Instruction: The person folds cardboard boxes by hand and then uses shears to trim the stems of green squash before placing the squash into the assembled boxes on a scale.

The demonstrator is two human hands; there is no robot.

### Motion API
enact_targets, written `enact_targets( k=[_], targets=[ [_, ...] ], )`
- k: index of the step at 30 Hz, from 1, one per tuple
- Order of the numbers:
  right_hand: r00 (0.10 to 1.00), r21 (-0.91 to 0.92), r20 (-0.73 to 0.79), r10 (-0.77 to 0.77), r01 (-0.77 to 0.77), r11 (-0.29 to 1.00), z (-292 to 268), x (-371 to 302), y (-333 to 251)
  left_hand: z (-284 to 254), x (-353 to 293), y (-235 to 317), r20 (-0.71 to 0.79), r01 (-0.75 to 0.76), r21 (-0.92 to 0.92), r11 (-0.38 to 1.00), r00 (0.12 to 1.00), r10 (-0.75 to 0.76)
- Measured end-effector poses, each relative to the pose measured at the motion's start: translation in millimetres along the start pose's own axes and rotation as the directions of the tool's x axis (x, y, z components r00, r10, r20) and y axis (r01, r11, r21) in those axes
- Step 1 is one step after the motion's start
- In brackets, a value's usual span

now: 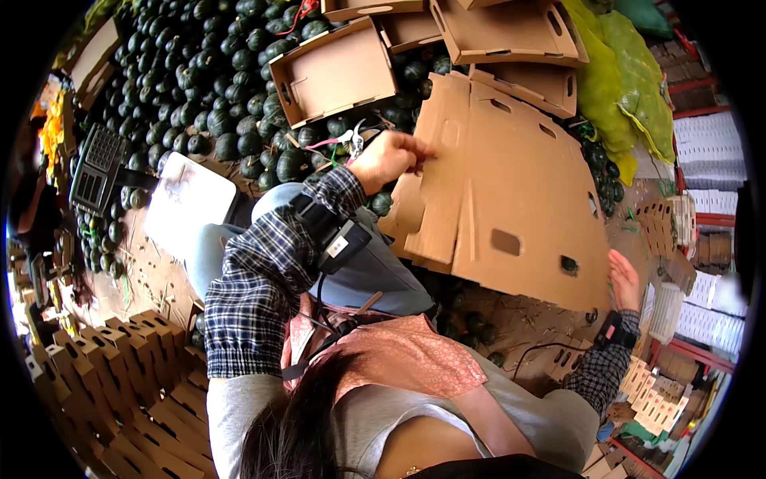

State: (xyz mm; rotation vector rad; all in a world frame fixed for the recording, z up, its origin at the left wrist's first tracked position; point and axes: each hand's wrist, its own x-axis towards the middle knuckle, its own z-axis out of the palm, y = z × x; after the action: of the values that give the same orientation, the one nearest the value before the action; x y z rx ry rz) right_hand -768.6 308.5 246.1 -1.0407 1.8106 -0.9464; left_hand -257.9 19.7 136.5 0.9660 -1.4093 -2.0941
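My left hand (388, 160) pinches the upper left edge of a flat, unfolded cardboard box blank (511, 191), fingers closed on a side flap. My right hand (625, 279) grips the blank's lower right edge. The blank lies tilted across my lap, above my knees, all panels still in one plane; no wall is raised yet, so by my judgement folding has barely begun. Assembled open cartons (335, 72) sit behind on the pile of dark green squashes (199, 88). A stack of folded cartons (120, 367) stands at my lower left. Pruning shears (351, 142) lie just beside my left hand.
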Motion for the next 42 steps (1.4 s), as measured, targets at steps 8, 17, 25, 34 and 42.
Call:
enact_targets(
  k=[8, 17, 25, 34, 42],
  targets=[
    [0.637, 0.386, -0.656, -0.404, 0.743, 0.546, 116, 28, -78, 12, -42, 99, -0.303, -0.737, 0.370, 0.566, 0.480, 0.823],
    [0.727, 0.432, -0.309, -0.613, 0.681, 0.591, 367, 123, -145, -87, -255, 95, -0.653, -0.475, 0.705, 0.526, -0.147, 0.743],
    [0.222, 0.610, 0.311, -0.924, 0.699, 0.374, 418, 71, -155, 36, -375, -21, -0.499, -0.186, 0.806, 0.562, 0.298, 0.814],
    [0.526, 0.641, 0.409, -0.746, 0.416, 0.645, 423, 74, -121, 39, -321, -63, -0.631, -0.270, 0.708, 0.653, 0.173, 0.756],
    [-0.052, -0.366, 0.551, -0.833, 0.882, -0.297, 444, 68, -156, -7, -305, -33, -0.416, 0.387, 0.883, 0.266, 0.379, 0.827]
  ],
)
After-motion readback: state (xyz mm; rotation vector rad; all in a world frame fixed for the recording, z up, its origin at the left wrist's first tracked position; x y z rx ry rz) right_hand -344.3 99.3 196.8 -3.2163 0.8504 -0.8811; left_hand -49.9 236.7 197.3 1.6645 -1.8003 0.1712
